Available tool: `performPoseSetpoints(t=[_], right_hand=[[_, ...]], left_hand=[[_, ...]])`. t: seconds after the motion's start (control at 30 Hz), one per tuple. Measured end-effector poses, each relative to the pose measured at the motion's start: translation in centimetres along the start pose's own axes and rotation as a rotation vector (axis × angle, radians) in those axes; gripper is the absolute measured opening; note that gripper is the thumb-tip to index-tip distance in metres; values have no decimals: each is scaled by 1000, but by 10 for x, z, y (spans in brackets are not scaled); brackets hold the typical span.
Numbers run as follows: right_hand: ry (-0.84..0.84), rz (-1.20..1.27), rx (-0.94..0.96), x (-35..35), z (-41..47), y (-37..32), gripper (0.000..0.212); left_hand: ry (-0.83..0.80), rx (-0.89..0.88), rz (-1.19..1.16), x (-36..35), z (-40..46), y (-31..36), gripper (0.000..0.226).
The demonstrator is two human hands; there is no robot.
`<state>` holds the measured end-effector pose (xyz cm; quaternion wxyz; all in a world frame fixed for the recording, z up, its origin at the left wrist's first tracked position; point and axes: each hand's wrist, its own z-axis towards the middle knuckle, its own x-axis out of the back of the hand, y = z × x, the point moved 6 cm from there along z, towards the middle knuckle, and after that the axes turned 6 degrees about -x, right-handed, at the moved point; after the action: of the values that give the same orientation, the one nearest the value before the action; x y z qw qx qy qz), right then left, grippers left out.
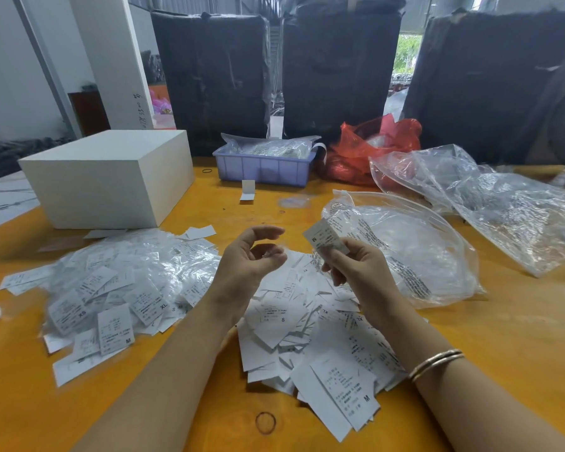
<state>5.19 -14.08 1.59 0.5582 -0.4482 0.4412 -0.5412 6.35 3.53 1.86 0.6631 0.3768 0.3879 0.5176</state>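
My right hand (pixel 349 262) pinches a small white size label (pixel 325 238) marked M, held up above the table. My left hand (pixel 252 256) hovers beside it with fingers loosely curled; whether something thin and clear sits between its fingertips is too blurred to tell. Below both hands lies a loose heap of white paper labels (pixel 307 337) printed with sizes S, M and XL. To the left spreads a pile of labels sealed in small clear bags (pixel 118 288).
An orange table (pixel 503 337) carries a white box (pixel 111 177), a lilac plastic bin (pixel 263 168) of bagged items, a red plastic bag (pixel 372 145) and large clear bags (pixel 421 249) on the right. A rubber band (pixel 265 422) lies near the front edge. Dark bales stand behind.
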Motion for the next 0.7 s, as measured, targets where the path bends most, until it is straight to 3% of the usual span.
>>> performPoseSetpoints(t=[0.7], right_hand=[[-154,-260,-63,-14,-5,4,21]], left_hand=[[-81,22,80,-6,-1,-4,28]])
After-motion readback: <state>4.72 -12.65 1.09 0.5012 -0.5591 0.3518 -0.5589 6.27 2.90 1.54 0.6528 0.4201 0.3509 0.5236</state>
